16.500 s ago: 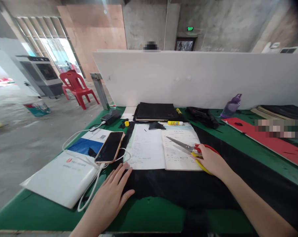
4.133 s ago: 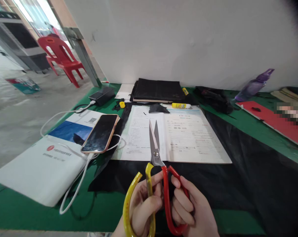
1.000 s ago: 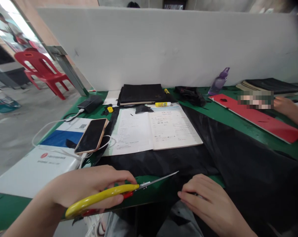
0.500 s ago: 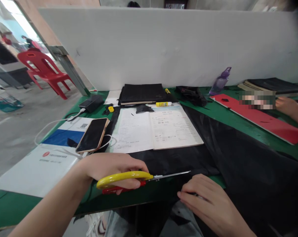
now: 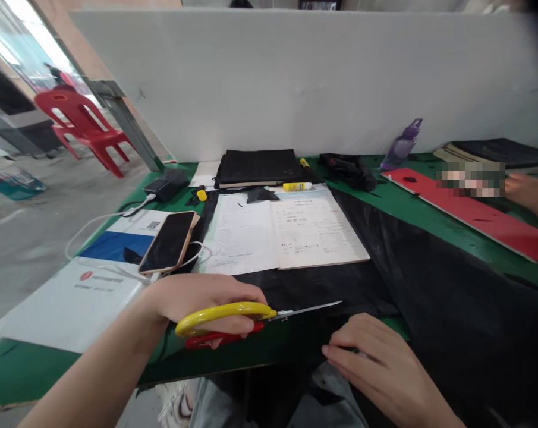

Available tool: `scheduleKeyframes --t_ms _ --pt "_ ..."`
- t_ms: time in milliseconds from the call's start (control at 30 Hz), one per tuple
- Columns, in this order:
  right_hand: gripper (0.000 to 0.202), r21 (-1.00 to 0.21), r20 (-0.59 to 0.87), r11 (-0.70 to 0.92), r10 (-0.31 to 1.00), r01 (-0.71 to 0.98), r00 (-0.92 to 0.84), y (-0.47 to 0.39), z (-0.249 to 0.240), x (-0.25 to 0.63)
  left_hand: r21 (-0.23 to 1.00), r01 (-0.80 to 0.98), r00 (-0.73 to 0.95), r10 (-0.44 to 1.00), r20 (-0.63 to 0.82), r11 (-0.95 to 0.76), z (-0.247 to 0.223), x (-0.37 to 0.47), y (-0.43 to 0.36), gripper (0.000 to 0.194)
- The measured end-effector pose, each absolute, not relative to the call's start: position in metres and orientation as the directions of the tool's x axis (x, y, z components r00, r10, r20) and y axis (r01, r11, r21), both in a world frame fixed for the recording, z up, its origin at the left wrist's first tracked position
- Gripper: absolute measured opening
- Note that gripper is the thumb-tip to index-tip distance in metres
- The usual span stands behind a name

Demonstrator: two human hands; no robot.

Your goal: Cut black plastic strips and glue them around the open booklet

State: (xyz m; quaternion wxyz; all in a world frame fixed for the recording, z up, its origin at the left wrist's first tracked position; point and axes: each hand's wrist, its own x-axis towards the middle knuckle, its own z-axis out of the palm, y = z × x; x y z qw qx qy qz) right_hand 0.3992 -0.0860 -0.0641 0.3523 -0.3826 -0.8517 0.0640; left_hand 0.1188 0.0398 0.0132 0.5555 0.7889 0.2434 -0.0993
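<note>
Left fingers (image 5: 251, 291) closed firmly on the scissors (image 5: 269, 312), above the near edge of the desk (image 5: 23, 362). Yellow loop (image 5: 224, 311) uppermost in that grip, red loop (image 5: 197, 342) below. From there, blades (image 5: 311, 310) pointing across toward the right fingers (image 5: 349, 336), seen nearly edge-on, tip near but apart from them. Right fingers bent inward, low by the desk edge; cannot tell whether pinching anything, with the undersides hidden. Close beside them and reaching away to their right, black sheet (image 5: 451, 285), spread over the desk and also under the open book (image 5: 242, 235) beyond both sets of fingers.

Just beyond the left fingers, phone (image 5: 169, 242), overlapping the white folder (image 5: 63, 309) to their left. Farther beyond them, adapter (image 5: 166, 185) and yellow cap (image 5: 201, 195). Straight ahead of the space between the hands, at the far side of the open book, black scrap (image 5: 262, 194) and glue stick (image 5: 296, 186), with a black book (image 5: 257, 167) behind. Well beyond the right fingers, purple bottle (image 5: 401, 145); farther right, red board (image 5: 465, 208) and another person's hand (image 5: 531, 193), partly blurred. Below the left fingers, at floor level, shoe (image 5: 175, 404).
</note>
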Motion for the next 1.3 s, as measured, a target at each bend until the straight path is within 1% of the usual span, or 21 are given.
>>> scheduleKeyframes --t_ms 100,233,267,367,500,633,800,1000,1067,1200,1300 --pt "0.017 -0.370 0.556 0.706 0.689 0.604 -0.465 -0.085 -0.064 0.398 0.827 0.504 0.858 0.253 -0.447 -0.248 0.012 0.120 0.041 0.034" --pt "0.016 -0.367 0.555 0.706 0.689 0.605 -0.467 -0.086 -0.064 0.397 0.832 0.533 0.839 0.222 -0.497 -0.153 0.012 0.122 0.042 0.037" --pt "0.016 -0.367 0.553 0.707 0.688 0.605 -0.469 -0.086 -0.064 0.397 0.831 0.532 0.841 0.220 -0.495 -0.164 0.013 0.123 0.042 0.037" --pt "0.015 -0.360 0.548 0.707 0.688 0.608 -0.475 -0.086 -0.063 0.397 0.820 0.499 0.863 0.241 -0.443 -0.281 0.015 0.127 0.043 0.036" --pt "0.014 -0.350 0.542 0.705 0.689 0.616 -0.480 -0.087 -0.062 0.398 0.825 0.491 0.869 0.225 -0.441 -0.281 0.017 0.130 0.046 0.036" --pt "0.014 -0.346 0.536 0.712 0.684 0.611 -0.494 -0.086 -0.063 0.398 0.824 0.440 0.895 0.242 -0.374 -0.355 0.015 0.131 0.048 0.035" --pt "0.013 -0.353 0.544 0.726 0.673 0.590 -0.502 -0.083 -0.063 0.399 0.829 0.463 0.884 0.231 -0.406 -0.315 0.012 0.131 0.048 0.038" --pt "0.016 -0.371 0.515 0.716 0.689 0.592 -0.510 -0.085 -0.065 0.399 0.852 0.409 0.909 0.224 -0.351 -0.328 0.006 0.129 0.049 0.038" --pt "0.017 -0.369 0.510 0.717 0.688 0.591 -0.516 -0.085 -0.065 0.399 0.857 0.430 0.898 0.229 -0.376 -0.282 0.004 0.129 0.048 0.041" --pt "0.023 -0.364 0.533 0.744 0.660 0.560 -0.530 -0.086 -0.063 0.400 0.870 0.481 0.864 0.225 -0.451 -0.103 -0.002 0.129 0.044 0.048" --pt "0.023 -0.366 0.546 0.751 0.651 0.550 -0.526 -0.085 -0.060 0.400 0.879 0.477 0.857 0.226 -0.463 -0.006 -0.006 0.129 0.041 0.049"
